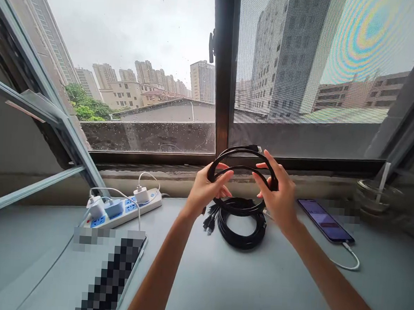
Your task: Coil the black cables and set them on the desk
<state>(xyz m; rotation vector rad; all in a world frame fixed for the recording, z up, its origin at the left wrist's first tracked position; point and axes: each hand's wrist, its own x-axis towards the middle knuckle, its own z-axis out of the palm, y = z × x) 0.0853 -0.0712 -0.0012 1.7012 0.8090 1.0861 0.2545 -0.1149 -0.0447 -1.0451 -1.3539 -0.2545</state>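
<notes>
Between my two hands a coiled black cable (242, 151) is held up in a loose ring above the table. My left hand (207, 187) grips the ring's left side, thumb in front and fingers behind. On the opposite side my right hand (278, 190) is closed round the coil, its index finger pointing up. A dark connector (253, 148) with a pale tip sticks out at the top of the ring. Below and behind lies a stack of black cable coils (241, 241), with several connector ends (209, 224) bunched at its left.
At the left stands a power strip (119, 210) with white plugs and cords. A blurred-out dark device (115, 275) lies in front of it. To the right are a charging phone (325, 220) and a glass jar (374, 198). The window frame (225, 81) rises behind the table (220, 287).
</notes>
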